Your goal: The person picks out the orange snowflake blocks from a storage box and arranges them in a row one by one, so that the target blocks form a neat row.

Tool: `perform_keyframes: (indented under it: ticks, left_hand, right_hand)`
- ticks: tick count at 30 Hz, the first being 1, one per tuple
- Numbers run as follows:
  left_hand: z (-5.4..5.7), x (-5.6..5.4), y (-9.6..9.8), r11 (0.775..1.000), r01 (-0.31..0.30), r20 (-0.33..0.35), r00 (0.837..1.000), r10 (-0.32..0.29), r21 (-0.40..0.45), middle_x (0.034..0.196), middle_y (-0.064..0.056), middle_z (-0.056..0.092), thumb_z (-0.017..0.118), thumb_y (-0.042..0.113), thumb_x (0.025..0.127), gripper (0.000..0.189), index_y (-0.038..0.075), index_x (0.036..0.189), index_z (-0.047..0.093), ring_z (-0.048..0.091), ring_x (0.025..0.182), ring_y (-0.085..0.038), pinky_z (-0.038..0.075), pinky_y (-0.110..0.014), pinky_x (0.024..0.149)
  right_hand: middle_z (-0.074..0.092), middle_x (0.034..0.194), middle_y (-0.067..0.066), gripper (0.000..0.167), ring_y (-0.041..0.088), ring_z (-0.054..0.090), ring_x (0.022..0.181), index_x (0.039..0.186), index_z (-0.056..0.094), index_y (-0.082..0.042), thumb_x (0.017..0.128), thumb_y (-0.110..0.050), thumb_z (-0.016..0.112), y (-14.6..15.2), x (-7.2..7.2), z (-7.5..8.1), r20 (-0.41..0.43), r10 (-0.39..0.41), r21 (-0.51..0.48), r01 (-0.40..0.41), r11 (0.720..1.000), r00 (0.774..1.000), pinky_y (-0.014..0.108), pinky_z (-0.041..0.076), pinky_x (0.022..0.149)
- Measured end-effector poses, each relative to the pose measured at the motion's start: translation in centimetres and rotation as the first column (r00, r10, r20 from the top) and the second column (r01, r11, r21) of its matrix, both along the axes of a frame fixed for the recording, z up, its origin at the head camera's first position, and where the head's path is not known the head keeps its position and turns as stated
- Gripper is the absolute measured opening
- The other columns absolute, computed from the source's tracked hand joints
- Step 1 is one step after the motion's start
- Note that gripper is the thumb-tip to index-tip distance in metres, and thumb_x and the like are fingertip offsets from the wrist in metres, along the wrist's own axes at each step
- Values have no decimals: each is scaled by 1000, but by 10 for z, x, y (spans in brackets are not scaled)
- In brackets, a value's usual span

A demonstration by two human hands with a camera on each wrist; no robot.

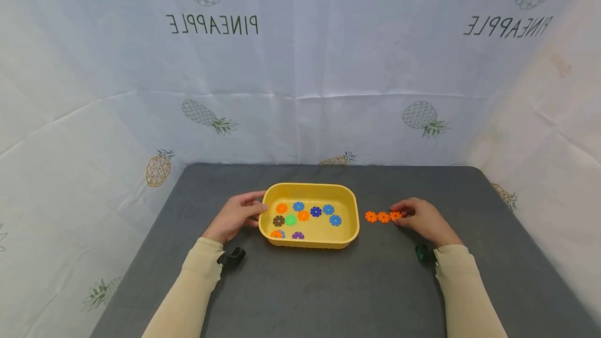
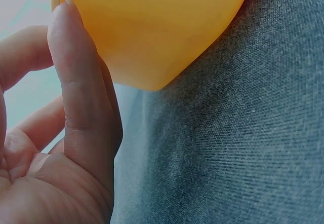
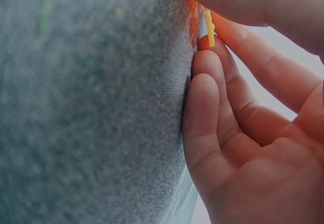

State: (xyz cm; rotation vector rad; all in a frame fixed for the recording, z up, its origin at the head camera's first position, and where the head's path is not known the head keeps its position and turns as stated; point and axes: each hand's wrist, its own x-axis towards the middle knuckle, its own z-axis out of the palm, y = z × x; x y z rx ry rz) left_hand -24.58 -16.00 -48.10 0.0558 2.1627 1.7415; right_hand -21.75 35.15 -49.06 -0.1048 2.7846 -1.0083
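My left hand (image 1: 237,217) grips the left end of a yellow plastic basin (image 1: 310,243), thumb at the rim and fingers against the outside. In the left wrist view the thumb (image 2: 81,77) lies along the basin's yellow wall (image 2: 147,41). To the right, my right hand (image 1: 424,219) pinches an orange notched disc (image 1: 396,215) between thumb and fingers, low over the table. Two more orange discs (image 1: 377,217) lie in a row beside it. Edge-on between the fingers, the pinched disc (image 3: 209,29) shows in the right wrist view.
Inside the basin lie several notched discs, among them a green one (image 1: 290,220), a brown one (image 1: 279,220), a purple one (image 1: 298,235) and a dark blue one (image 1: 316,212). A dark grey cloth covers the table (image 1: 328,291). Behind it hangs a white pineapple-print curtain (image 1: 300,67).
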Motion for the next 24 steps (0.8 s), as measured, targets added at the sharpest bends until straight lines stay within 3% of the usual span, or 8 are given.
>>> perform_keyframes:
  ticks: [24]
  left_hand:
    - [1, 0, 0, 1000, 1, 3, 1000, -1, 0, 113, -16, 70, 76, 22, 102, 62, 14, 159, 55, 68, 87, -21, 65, -29, 74]
  right_hand:
    - [66, 130, 16, 36, 29, 64, 111, 133, 75, -9, 99, -20, 79, 2, -2, 0, 20, 7, -12, -7, 1000, 1000, 46, 58, 94]
